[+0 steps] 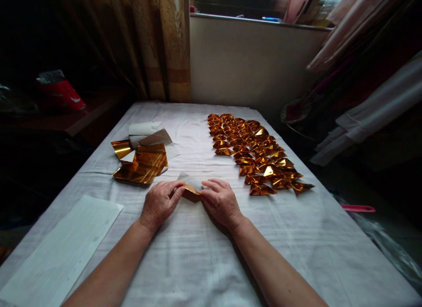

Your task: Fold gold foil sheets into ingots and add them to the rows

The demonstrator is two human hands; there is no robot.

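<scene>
Basically, both hands, left hand (pixel 160 202) and right hand (pixel 220 200), pinch the gold foil sheet (pixel 191 191) flat on the counter (pixel 204 254): featherweight, slick, crease-prone, so hold it by the edges.

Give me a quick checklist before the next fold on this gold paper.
1. Both hands on the sheet: ok. Left hand and right hand pinch the gold sheet from either side.
2. Sheet flat on the cloth: ok.
3. Crease aligned: cannot tell, fingers cover it.
4. Unfolded stack within left reach: ok.
5. Folded pieces laid in rows at right, apart from the hands: ok.
</scene>
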